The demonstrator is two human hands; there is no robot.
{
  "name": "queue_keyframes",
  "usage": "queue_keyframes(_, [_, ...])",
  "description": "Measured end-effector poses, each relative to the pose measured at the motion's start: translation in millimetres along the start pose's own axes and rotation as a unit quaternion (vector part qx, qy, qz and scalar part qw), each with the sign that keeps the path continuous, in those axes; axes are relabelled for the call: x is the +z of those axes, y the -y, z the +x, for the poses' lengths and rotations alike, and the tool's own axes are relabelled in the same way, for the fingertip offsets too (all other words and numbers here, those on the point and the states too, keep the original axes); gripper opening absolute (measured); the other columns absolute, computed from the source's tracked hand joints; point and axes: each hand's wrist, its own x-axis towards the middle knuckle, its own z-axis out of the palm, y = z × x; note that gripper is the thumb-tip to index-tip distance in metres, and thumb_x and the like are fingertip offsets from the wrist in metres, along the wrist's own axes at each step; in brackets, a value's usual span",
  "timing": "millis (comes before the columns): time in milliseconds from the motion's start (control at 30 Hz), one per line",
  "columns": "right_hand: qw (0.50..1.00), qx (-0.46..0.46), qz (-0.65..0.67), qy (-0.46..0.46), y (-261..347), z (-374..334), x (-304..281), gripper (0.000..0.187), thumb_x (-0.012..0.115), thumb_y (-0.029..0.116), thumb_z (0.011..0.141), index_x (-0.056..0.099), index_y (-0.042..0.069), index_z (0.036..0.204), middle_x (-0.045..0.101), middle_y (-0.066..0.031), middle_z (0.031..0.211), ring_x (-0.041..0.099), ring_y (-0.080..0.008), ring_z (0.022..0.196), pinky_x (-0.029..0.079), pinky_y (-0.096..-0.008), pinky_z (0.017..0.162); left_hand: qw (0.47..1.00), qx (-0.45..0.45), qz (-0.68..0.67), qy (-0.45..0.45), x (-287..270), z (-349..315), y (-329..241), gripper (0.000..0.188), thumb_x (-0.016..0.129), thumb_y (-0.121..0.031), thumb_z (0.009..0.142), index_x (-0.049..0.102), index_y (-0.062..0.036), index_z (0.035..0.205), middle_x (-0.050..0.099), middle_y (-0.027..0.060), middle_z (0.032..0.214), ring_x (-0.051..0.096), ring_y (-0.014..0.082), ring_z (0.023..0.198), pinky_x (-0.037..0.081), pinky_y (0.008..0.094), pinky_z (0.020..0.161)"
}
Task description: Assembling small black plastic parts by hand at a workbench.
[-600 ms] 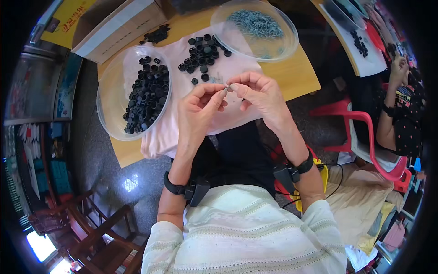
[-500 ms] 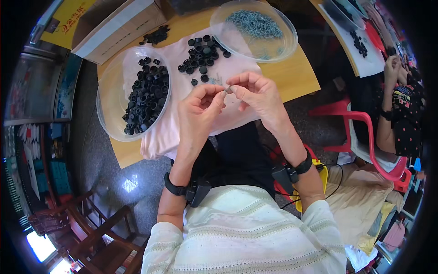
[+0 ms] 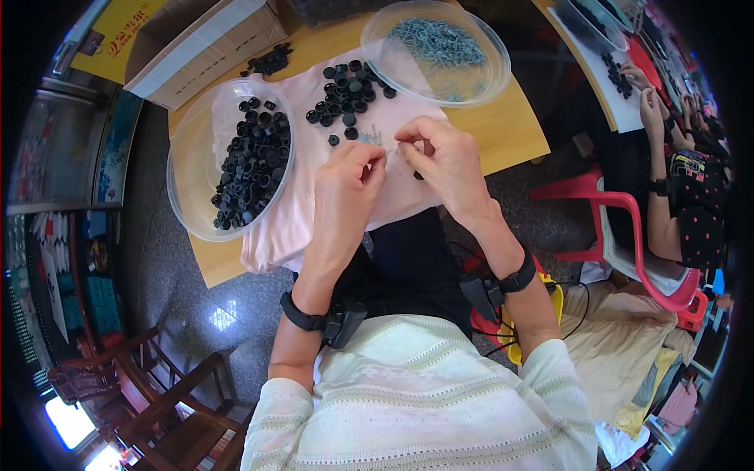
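Observation:
Over the pink cloth (image 3: 275,235), my left hand (image 3: 345,184) is closed in a pinch, thumb against forefinger. Facing it a short gap away, my right hand (image 3: 449,166) has thumb and forefinger pinched too. Whatever sits between the fingertips of either hand is too small to make out. Beneath my right hand a black knob (image 3: 418,175) partly shows. A few thin silvery screws (image 3: 367,137) lie on the cloth just beyond my left fingertips. Farther off is a loose group of round black knobs (image 3: 345,90), some turned hollow side up.
A clear round tub (image 3: 174,169) of black knobs stands left; another tub (image 3: 503,74) of screws stands far right on the wooden table (image 3: 510,133). Small black parts (image 3: 271,59) lie near a cardboard box (image 3: 208,51). Rightward are a red chair (image 3: 640,235) and another person's arm (image 3: 656,141).
My fingertips have drawn apart, where before they met around a small piece. The back of my left hand has turned upward. At the right, the other person's hands have moved toward their table.

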Motion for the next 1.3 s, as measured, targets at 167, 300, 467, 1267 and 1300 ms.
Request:
queue_keyframes(167, [0.999, -0.020, -0.034, -0.031, -5, -1, -1, 0.010, 0.062, 0.003, 0.077, 0.062, 0.003, 0.087, 0.061, -0.0126, 0.080, 0.062, -0.0254, 0.071, 0.047, -0.0331, 0.065, 0.996, 0.049, 0.078, 0.002, -2, 0, 1, 0.014, 0.062, -0.001, 0.082, 0.066, 0.0018, 0.096, 0.062, 0.0111, 0.080, 0.060, 0.0165, 0.065, 0.047, 0.0258, 0.061])
queue_keyframes(300, [0.998, -0.033, -0.050, -0.036, -7, -1, -2, 0.010, 0.062, 0.003, 0.078, 0.062, 0.003, 0.087, 0.060, -0.0126, 0.079, 0.062, -0.0250, 0.070, 0.047, -0.0331, 0.064, 0.997, 0.049, 0.066, -0.010, -2, -2, 3, 0.017, 0.061, 0.000, 0.083, 0.066, 0.0023, 0.099, 0.063, 0.0110, 0.081, 0.060, 0.0160, 0.065, 0.047, 0.0259, 0.062])
queue_keyframes(467, [1.000, -0.012, -0.013, 0.009, -2, 0, -3, 0.010, 0.063, 0.004, 0.077, 0.063, 0.003, 0.087, 0.061, -0.0117, 0.080, 0.062, -0.0259, 0.069, 0.048, -0.0338, 0.064, 1.000, 0.012, 0.007, 0.006, -3, -5, 8, 0.020, 0.060, 0.000, 0.086, 0.066, 0.0010, 0.104, 0.064, 0.0062, 0.083, 0.059, 0.0103, 0.069, 0.047, 0.0229, 0.063])
queue_keyframes(1267, [0.975, -0.089, -0.185, 0.089, 11, -31, -28, 0.019, 0.064, 0.003, 0.079, 0.062, 0.002, 0.098, 0.059, -0.0140, 0.090, 0.060, -0.0320, 0.085, 0.049, -0.0361, 0.074, 0.884, -0.173, -0.431, 0.060, -22, -55, 1, 0.014, 0.061, -0.003, 0.089, 0.061, 0.0040, 0.101, 0.066, 0.0102, 0.092, 0.064, 0.0137, 0.079, 0.053, 0.0242, 0.072])
queue_keyframes(1300, [0.974, -0.091, -0.186, 0.090, 10, -31, -28, 0.019, 0.064, 0.003, 0.079, 0.062, 0.002, 0.098, 0.059, -0.0140, 0.090, 0.060, -0.0320, 0.085, 0.049, -0.0361, 0.074, 0.884, -0.172, -0.432, 0.058, -21, -56, 2, 0.014, 0.061, -0.003, 0.089, 0.061, 0.0040, 0.101, 0.066, 0.0102, 0.092, 0.064, 0.0137, 0.079, 0.053, 0.0242, 0.072])
